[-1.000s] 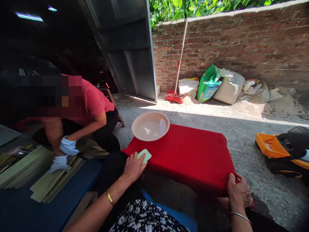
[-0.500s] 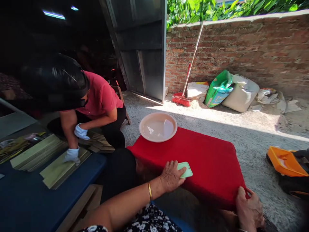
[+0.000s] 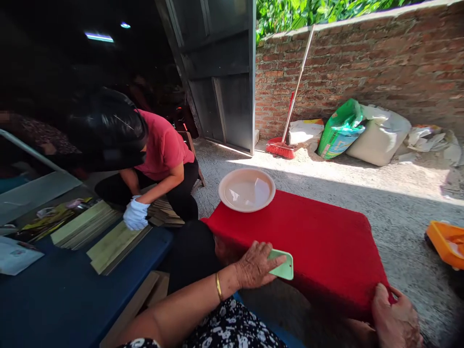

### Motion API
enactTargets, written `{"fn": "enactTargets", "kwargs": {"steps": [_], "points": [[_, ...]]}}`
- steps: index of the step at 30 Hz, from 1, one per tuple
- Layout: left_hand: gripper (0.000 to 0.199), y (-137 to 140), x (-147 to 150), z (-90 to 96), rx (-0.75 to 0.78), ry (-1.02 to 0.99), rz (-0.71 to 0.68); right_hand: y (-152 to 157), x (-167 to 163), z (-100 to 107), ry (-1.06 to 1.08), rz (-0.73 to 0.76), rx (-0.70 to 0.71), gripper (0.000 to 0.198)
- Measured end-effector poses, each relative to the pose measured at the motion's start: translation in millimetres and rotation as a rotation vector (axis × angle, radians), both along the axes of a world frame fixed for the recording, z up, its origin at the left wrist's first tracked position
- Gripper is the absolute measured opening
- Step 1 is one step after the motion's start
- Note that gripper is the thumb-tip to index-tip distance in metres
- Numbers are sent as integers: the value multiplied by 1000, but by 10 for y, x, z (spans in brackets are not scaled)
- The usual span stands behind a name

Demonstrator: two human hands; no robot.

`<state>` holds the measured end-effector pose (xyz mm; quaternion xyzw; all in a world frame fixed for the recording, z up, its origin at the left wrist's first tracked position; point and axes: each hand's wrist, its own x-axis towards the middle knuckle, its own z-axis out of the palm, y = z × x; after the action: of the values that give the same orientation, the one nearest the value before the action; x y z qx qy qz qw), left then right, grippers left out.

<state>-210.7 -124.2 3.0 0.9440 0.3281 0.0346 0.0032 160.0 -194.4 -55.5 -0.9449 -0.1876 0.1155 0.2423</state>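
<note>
My left hand (image 3: 255,266) is closed around a flat light-green plastic piece (image 3: 286,265) with rounded corners and a small hole near one end. It holds the piece at the near edge of a bench covered in red cloth (image 3: 319,232); I cannot tell whether the piece touches the cloth. At the near right corner, my right hand (image 3: 397,314) grips the cloth's edge, thumb on top and fingers around the side. A pale pink basin (image 3: 221,193) with clear liquid stands on the far left end of the cloth.
To the left, a co-worker's white-gloved hand (image 3: 136,214) rests on stacked thin slats (image 3: 116,244) on a blue table (image 3: 54,290). A broom (image 3: 281,150), a green sack (image 3: 339,130) and a white sack (image 3: 380,137) are by the brick wall. An orange tray (image 3: 440,246) lies at right.
The view has swung left. My left hand has drawn back toward the bench's near edge, tilting the green piece. My right hand still grips the cloth. The co-worker's gloved hands have come together over the slats.
</note>
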Motion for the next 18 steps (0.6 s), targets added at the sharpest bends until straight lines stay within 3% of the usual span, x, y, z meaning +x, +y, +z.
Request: {"fn": "enactTargets", "kwargs": {"steps": [2, 5, 9, 13, 15, 18], "points": [[49, -4, 84, -44, 17, 37, -301, -1, -5, 9, 5, 0, -2, 66], [42, 104, -103, -68, 41, 96, -421, 2, -8, 5, 6, -8, -5, 68], [44, 288, -740, 18, 54, 243, -368, 2, 6, -12, -24, 12, 14, 62], [45, 280, -1268, 214, 48, 372, -154, 3, -35, 59, 21, 9, 19, 63], [45, 226, -1269, 295, 53, 337, -43, 6, -75, 103, 37, -8, 23, 64], [46, 163, -831, 336, 57, 200, 39, 7, -112, 114, 14, -23, 44, 62]]}}
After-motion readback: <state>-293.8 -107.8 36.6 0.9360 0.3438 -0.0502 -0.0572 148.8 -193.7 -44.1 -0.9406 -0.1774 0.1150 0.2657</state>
